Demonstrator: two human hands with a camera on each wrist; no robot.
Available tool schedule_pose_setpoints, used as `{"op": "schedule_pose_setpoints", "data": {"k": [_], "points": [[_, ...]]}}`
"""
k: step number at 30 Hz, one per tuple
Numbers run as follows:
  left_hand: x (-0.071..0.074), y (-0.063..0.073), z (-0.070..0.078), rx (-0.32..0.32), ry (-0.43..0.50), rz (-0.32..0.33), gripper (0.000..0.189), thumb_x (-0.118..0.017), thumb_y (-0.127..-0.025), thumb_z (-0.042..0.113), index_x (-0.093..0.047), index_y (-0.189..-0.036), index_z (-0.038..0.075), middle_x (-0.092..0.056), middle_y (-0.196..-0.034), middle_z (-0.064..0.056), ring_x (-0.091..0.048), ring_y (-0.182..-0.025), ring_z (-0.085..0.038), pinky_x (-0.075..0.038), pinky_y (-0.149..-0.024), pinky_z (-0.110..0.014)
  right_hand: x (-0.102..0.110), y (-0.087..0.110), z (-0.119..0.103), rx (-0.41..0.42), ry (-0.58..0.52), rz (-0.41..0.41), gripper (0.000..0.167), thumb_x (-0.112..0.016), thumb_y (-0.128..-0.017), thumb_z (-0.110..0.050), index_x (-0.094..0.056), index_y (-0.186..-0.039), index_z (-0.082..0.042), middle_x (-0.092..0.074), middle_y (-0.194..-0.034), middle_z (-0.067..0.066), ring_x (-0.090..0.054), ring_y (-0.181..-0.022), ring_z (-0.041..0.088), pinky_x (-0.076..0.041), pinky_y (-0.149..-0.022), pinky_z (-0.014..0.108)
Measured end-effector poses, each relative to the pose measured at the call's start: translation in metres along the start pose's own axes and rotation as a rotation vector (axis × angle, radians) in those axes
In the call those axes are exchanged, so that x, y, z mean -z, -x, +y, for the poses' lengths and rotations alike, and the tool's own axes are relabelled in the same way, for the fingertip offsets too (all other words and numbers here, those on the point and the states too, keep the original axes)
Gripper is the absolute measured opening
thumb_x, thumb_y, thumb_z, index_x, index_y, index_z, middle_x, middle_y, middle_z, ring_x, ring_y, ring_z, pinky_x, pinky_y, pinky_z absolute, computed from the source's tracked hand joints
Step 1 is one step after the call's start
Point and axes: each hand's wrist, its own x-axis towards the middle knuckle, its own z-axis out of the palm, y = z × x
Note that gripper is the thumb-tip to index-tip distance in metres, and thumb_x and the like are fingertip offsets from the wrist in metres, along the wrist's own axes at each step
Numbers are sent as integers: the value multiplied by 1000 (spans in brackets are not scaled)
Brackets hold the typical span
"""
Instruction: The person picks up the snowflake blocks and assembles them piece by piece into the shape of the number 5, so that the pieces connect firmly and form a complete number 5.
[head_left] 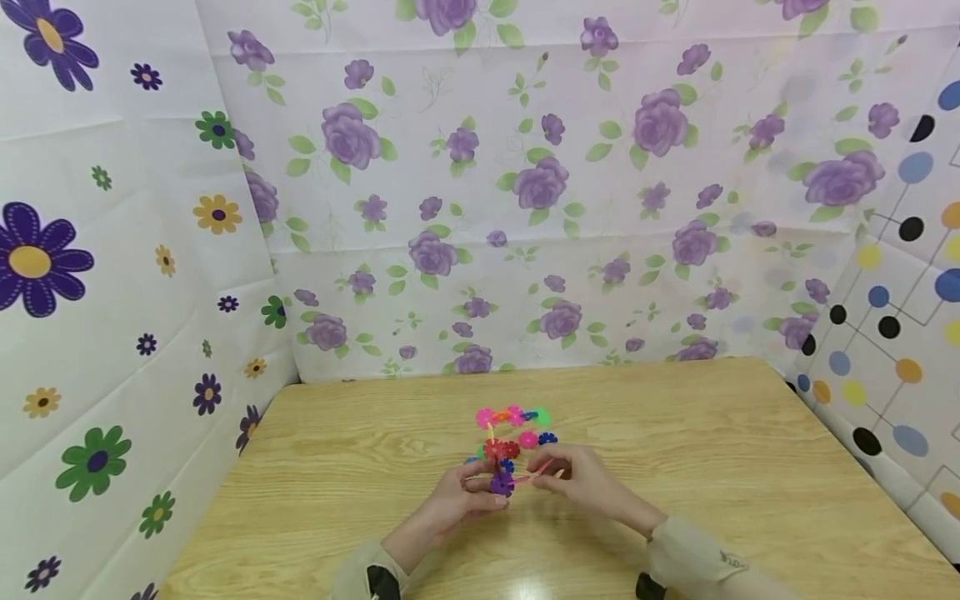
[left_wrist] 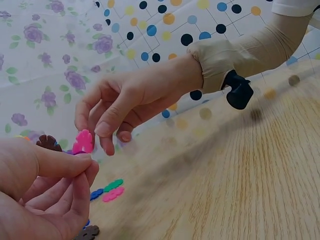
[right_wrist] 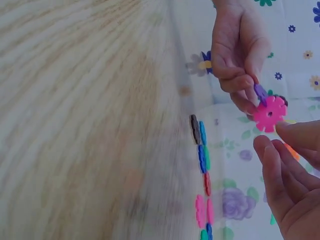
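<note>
The left hand [head_left: 467, 497] pinches a purple piece [head_left: 502, 485]; a pink piece [right_wrist: 270, 114] meets its right side, between the hands. The right hand [head_left: 581, 481], fingers parted, is just beside the pink piece, contact unclear. Coloured pieces [head_left: 528, 439] lie farther away on the table [head_left: 660, 425].

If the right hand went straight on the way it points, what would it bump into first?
The right hand would probably meet the pink flower piece first, beside the purple piece that the left hand pinches. It looks very close; whether they already touch is unclear.
</note>
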Motion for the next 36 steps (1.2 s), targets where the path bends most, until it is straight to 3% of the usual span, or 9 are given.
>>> {"op": "schedule_pose_setpoints", "data": {"k": [8, 16, 25, 29, 36], "points": [[3, 0, -2, 11, 28, -5, 62, -69, -85, -1, -42, -140, -6, -71, -106, -7, -69, -90, -13, -57, -83, -30, 16, 4, 14, -90, 91, 16, 11, -66, -88, -3, -69, -99, -5, -70, -100, 10, -63, -83, 10, -53, -71, 20], [3, 0, -2, 43, 19, 22, 67, -69, -85, -2, -37, -143, -7, -61, -127, -16, -67, -95, -12, -56, -81, -26, 21, 4, 28, -115, 172, 13, 13, -67, -86, 2, -69, -97, -5, -69, -94, 7, -62, -80, 11, -52, -66, 19], [-1, 0, -1, 35, 40, 0, 66, -68, -85, -4, -38, -143, -6, -69, -115, -10, -69, -93, -12, -55, -76, -23, 15, -9, 30, -191, 246, 12, 17, -68, -84, 0, -68, -100, -5, -67, -89, 4, -59, -79, 12, -51, -63, 21], [0, 1, -2, 36, 46, -8, 65, -69, -85, -3, -40, -142, -5, -70, -114, -9, -69, -91, -13, -53, -72, -22, 9, -15, 32, -197, 285, 1, 24, -72, -82, -4, -69, -106, -4, -66, -86, 3, -58, -76, 11, -50, -62, 21], [0, 2, -4, 38, 76, -33, 64, -68, -85, -4, -39, -142, -7, -71, -107, -4, -68, -89, -11, -56, -77, -23, 2, -20, 39, -184, 309, -10, 24, -75, -82, -8, -69, -105, -5, -62, -78, 0, -52, -67, 11, -45, -55, 22]]}}
